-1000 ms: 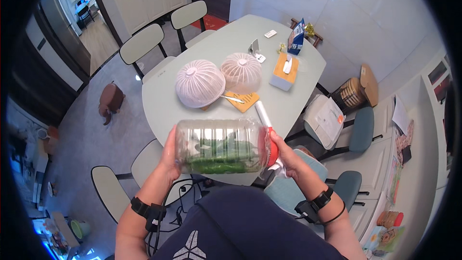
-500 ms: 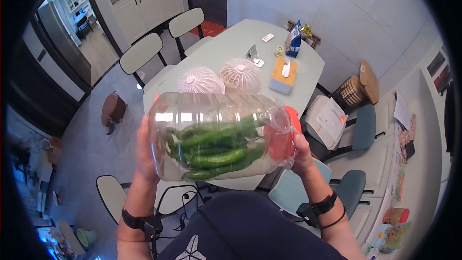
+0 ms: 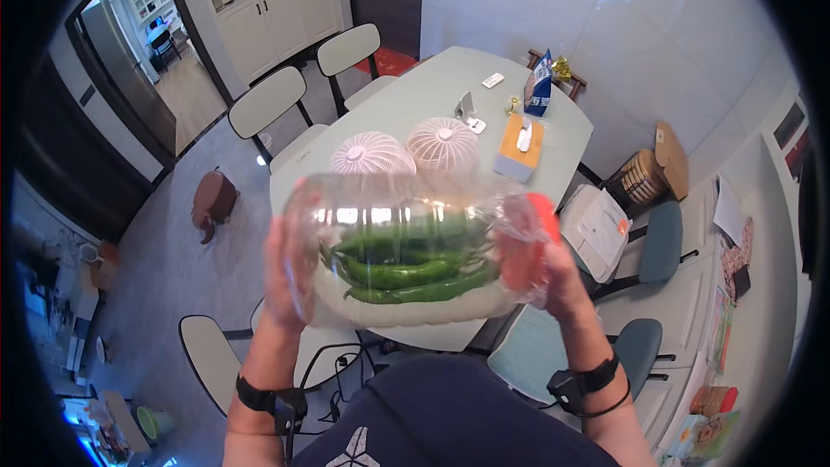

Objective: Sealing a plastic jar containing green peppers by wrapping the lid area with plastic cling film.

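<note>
Between my two hands lies a big clear plastic jar (image 3: 406, 199) on its side, held above the near end of the table. Long green peppers (image 3: 406, 272) rest inside along its lower wall. My left hand (image 3: 284, 272) grips the jar's base end, its fingers partly behind the blurred plastic. At the other end is a red lid (image 3: 540, 216) with crinkled clear film around it. My right hand (image 3: 564, 275) clasps that lid end, with several fingers hidden behind it.
On the pale table (image 3: 346, 134) stand two pink mesh domes (image 3: 372, 154), a tissue box (image 3: 520, 151), a phone stand (image 3: 467, 112), a white remote (image 3: 493, 80) and a blue bag (image 3: 538, 86). Chairs (image 3: 268, 104) surround it. A brown animal-shaped stool (image 3: 213, 201) is on the floor at left.
The jar and both hands have shifted slightly right in view, and the peppers have settled differently inside. The whole scene has also moved a little right and down. Both hands keep their hold.
</note>
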A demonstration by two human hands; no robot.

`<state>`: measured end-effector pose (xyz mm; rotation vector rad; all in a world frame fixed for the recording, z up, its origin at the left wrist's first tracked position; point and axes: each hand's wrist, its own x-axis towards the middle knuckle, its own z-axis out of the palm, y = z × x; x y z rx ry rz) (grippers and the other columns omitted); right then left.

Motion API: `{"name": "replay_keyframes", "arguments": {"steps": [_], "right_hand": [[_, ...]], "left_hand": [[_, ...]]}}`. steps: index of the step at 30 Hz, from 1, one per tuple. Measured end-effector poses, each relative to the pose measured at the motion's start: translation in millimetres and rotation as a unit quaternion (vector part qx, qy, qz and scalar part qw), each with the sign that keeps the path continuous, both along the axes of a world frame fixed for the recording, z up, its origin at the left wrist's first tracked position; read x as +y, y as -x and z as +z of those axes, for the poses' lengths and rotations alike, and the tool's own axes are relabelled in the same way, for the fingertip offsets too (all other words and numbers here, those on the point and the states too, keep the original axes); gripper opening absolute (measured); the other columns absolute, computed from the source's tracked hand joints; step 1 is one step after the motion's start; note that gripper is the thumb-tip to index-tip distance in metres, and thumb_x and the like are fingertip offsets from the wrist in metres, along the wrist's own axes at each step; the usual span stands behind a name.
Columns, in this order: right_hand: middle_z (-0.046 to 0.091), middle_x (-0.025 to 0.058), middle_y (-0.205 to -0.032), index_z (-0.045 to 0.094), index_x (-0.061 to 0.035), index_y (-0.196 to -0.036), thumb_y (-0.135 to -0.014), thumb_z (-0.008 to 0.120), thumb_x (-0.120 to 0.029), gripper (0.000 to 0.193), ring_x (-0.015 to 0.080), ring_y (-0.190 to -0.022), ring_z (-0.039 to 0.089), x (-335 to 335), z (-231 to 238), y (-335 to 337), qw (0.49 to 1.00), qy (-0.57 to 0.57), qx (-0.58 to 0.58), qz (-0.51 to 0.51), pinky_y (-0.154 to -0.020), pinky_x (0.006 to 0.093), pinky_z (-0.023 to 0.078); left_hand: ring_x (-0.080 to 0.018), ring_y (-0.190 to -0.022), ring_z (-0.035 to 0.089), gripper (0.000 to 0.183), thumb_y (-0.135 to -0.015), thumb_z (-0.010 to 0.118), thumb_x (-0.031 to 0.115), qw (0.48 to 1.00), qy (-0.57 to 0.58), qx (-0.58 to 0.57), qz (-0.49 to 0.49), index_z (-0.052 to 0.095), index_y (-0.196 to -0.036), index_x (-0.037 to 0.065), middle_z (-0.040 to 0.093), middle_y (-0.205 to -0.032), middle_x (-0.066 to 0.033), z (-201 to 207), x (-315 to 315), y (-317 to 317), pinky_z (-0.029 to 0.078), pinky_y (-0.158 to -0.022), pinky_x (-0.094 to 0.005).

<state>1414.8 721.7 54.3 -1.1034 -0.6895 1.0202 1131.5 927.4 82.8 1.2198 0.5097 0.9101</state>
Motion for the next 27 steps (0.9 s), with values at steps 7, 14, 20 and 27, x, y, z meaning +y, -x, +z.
{"name": "replay_keyframes", "arguments": {"steps": [7, 14, 20, 27], "right_hand": [[0.065, 0.0060, -0.107, 0.058, 0.0017, -0.126, -0.090, 0.063, -0.044, 0.058, 0.0151, -0.091, 0.063, -3.3, -4.9, -5.3, 0.999, 0.016, 0.052, 0.003, -0.079, 0.0298, 0.052], [0.044, 0.0143, -0.150, 0.033, -0.0053, -0.154, -0.084, 0.067, -0.055, 0.092, 0.0236, -0.133, 0.050, -18.3, 8.8, -19.4, 0.987, -0.050, -0.152, 0.015, -0.101, 0.0364, 0.050], [0.060, 0.0042, -0.110, 0.055, 0.0003, -0.133, -0.081, 0.064, -0.060, 0.081, 0.0134, -0.094, 0.058, -1.2, 4.3, -7.6, 0.998, 0.045, -0.026, -0.023, -0.078, 0.0282, 0.047], [0.062, 0.0069, -0.117, 0.054, 0.0014, -0.133, -0.080, 0.064, -0.057, 0.079, 0.0167, -0.103, 0.060, -12.4, 36.0, 4.7, 0.967, -0.104, -0.195, -0.126, -0.089, 0.0331, 0.050]], "left_hand": [[-0.0286, -0.142, 0.038, 0.082, -0.101, 0.034, 0.065, 0.999, 0.031, -0.013, -0.023, 0.031, -0.156, 0.004, 0.038, -0.157, -0.0150, 2.3, 6.8, -3.5, 0.029, -0.118, -0.0441], [-0.0300, -0.143, 0.038, 0.083, -0.102, 0.028, 0.065, 0.959, -0.273, 0.067, 0.049, 0.027, -0.158, 0.005, 0.032, -0.161, -0.0159, 29.4, -4.0, 3.8, 0.026, -0.120, -0.0452], [-0.0310, -0.146, 0.034, 0.081, -0.103, 0.019, 0.061, 0.999, 0.044, 0.014, -0.011, 0.022, -0.160, 0.004, 0.024, -0.164, -0.0182, 21.4, 2.7, -17.8, 0.026, -0.121, -0.0476], [-0.0333, -0.150, 0.028, 0.083, -0.102, 0.033, 0.061, 0.960, -0.244, -0.134, -0.009, 0.022, -0.160, 0.003, 0.021, -0.165, -0.0174, 24.2, 0.7, 1.5, 0.023, -0.122, -0.0487]]}}
